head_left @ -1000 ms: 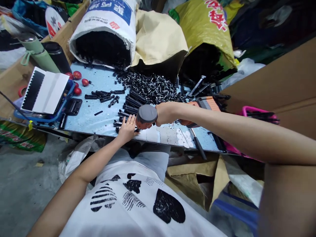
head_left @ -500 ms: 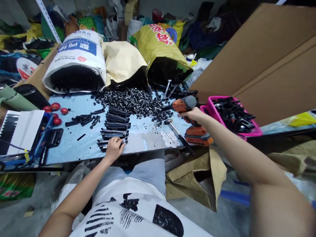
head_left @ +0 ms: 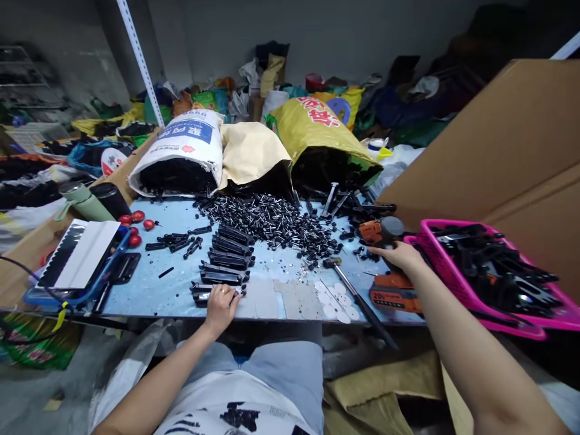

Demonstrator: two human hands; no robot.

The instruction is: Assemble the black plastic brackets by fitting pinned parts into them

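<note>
My left hand [head_left: 220, 304] lies on the nearest of a row of long black plastic parts [head_left: 224, 260] at the front edge of the light blue table [head_left: 158, 290], fingers curled over it. My right hand [head_left: 399, 255] is wrapped round the handle of an orange cordless drill [head_left: 385, 254] that rests on the table's right end, its battery [head_left: 394, 296] near the edge. A hammer [head_left: 357, 296] lies just left of the drill.
A heap of small black screws [head_left: 276, 220] spills mid-table before three open sacks [head_left: 181, 160]. A pink basket [head_left: 493, 272] of black parts stands right, cardboard sheets [head_left: 498, 145] behind it. A blue tray with a white box [head_left: 77, 257], red fruits [head_left: 136, 226] and flasks [head_left: 90, 202] sit left.
My right hand carried the drill from over the black parts to the table's right end and set it down. The view tilted up. My left hand stayed on the parts.
</note>
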